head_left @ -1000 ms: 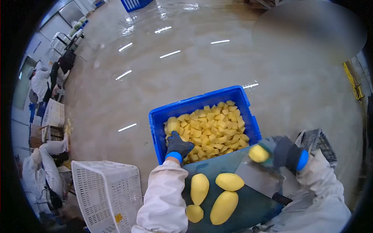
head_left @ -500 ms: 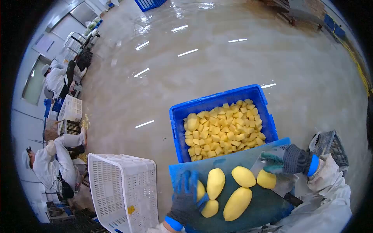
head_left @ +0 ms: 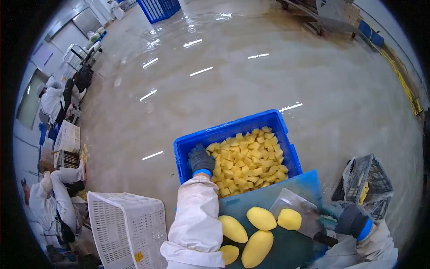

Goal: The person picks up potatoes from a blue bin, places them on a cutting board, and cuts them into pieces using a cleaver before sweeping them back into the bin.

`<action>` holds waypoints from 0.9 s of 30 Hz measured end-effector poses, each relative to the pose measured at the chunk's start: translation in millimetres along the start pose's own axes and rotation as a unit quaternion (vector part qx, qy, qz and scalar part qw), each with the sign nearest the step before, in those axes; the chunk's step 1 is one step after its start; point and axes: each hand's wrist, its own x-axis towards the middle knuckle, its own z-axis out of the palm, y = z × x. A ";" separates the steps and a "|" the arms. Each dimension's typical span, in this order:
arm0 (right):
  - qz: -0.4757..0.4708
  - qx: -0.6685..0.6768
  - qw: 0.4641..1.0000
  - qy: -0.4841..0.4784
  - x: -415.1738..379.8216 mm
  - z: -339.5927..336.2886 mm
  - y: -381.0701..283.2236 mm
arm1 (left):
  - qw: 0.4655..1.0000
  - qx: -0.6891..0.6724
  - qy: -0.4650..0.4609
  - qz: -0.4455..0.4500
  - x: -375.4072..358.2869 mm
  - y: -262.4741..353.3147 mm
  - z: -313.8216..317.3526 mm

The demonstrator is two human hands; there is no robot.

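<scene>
My left hand, in a dark glove, reaches into the left end of the blue crate. Its fingers curl over the spot where a large peeled potato lay; the hand hides it. Potato chunks fill the crate beside it. Several peeled potatoes lie on the blue-green cutting board. A cleaver rests flat on the board, a potato piece over its blade. Beside its black handle is my gloved right hand, fingers apart and somewhat blurred.
A white perforated crate stands left of the board. At right is a dark basket lined with plastic. Two people in white sit along the left wall. The floor looks wet; another blue crate stands far off.
My left hand has gone from the potatoes on the board into the blue crate, over the large potato. My right hand has drawn back from the blade toward the handle. The view has shifted.
</scene>
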 end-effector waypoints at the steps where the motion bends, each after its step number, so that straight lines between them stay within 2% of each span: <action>1: 0.044 0.018 0.997 -0.064 -4.5 1.6 -5.3 | 0.999 0.013 0.034 0.009 -4.6 -1.6 -3.3; 2: 0.044 0.024 0.997 -0.067 -8.4 7.1 -7.3 | 0.999 0.020 0.031 0.010 -8.2 -4.0 -7.6; 4: 0.016 -0.013 1.000 -0.007 -17.2 18.8 -11.7 | 0.999 -0.013 -0.011 0.052 -14.8 -8.0 -25.9; 6: 0.019 -0.024 0.999 -0.013 -26.8 42.1 -13.1 | 0.986 -0.111 0.073 0.101 -16.8 -23.4 -24.5; 7: 0.021 -0.042 0.999 -0.010 -31.6 56.5 -12.2 | 0.954 -0.245 0.110 0.135 -19.1 -32.4 -27.2; 9: 0.059 0.003 0.998 -0.019 -32.6 85.8 -5.4 | 0.838 -0.534 0.030 0.111 -65.5 -18.4 -82.9; 12: 0.108 0.085 0.990 -0.038 -30.2 109.4 2.7 | 0.726 -0.676 -0.052 0.115 -164.1 0.1 -154.1; 14: 0.127 0.123 0.983 -0.048 -28.6 112.4 3.9 | 0.754 -0.633 -0.068 0.163 -218.8 -0.8 -156.5; 16: 0.025 -0.015 0.999 0.030 -33.2 113.7 0.6 | 0.813 -0.530 -0.075 0.228 -279.1 18.4 -150.9; 18: -0.008 -0.060 0.995 0.081 -36.8 122.3 0.5 | 0.766 -0.575 -0.123 0.258 -331.5 55.1 -124.0; 20: 0.007 -0.115 0.984 0.139 -47.4 123.8 -11.8 | 0.776 -0.554 -0.158 0.257 -362.2 91.2 -97.3; 22: -0.026 -0.138 0.976 0.168 -60.3 130.4 -9.1 | 0.759 -0.601 -0.189 0.163 -377.1 119.4 -60.9; 23: 0.002 -0.162 0.978 0.128 -70.9 122.4 -19.6 | 0.715 -0.659 -0.168 0.160 -381.0 125.2 -49.9; 24: 0.032 -0.183 0.979 0.089 -80.9 117.6 -25.1 | 0.775 -0.586 -0.043 0.231 -370.3 123.4 -17.0; 26: 0.032 -0.211 0.971 0.104 -107.3 122.8 -14.5 | 0.822 -0.527 0.020 0.213 -361.8 121.7 -6.8; 27: 0.028 -0.217 0.970 0.104 -123.3 122.8 -4.3 | 0.818 -0.536 0.012 0.209 -361.6 118.3 -6.8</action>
